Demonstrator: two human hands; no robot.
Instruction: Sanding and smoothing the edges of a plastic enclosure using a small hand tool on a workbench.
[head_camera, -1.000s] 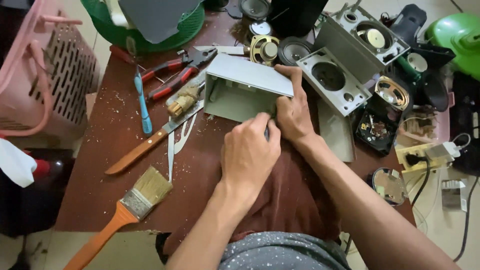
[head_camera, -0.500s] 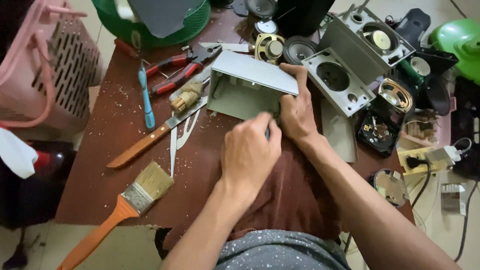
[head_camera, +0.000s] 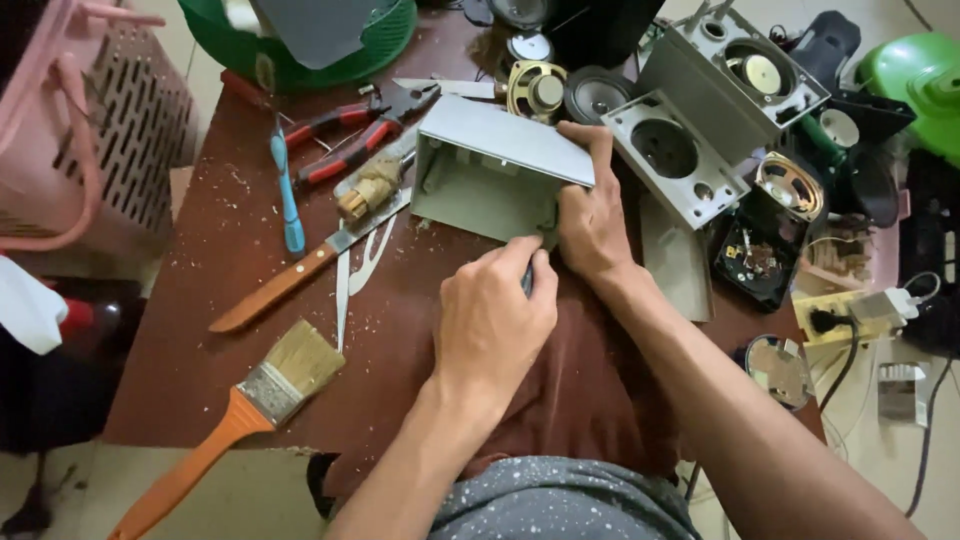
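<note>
A grey open-sided speaker housing (head_camera: 490, 165) lies on its side on the brown table (head_camera: 230, 330). My right hand (head_camera: 592, 215) grips its right end, fingers over the top edge. At the housing's near lower corner my left hand (head_camera: 495, 320) is closed around a thin dark tool (head_camera: 527, 280), whose tip points at that corner. Most of the tool is hidden by my fingers.
Left of the housing lie a wooden-handled knife (head_camera: 290, 280), scissors (head_camera: 345, 285), a blue screwdriver (head_camera: 288, 195), red pliers (head_camera: 345, 140) and an orange-handled paintbrush (head_camera: 265, 385). Grey speaker cabinets (head_camera: 700, 130), loose speaker drivers (head_camera: 540, 90) and a power strip (head_camera: 850, 312) crowd the right. A pink basket (head_camera: 70, 130) stands left.
The view has shifted slightly. Both hands stay on the housing, with my left hand holding at its near corner.
</note>
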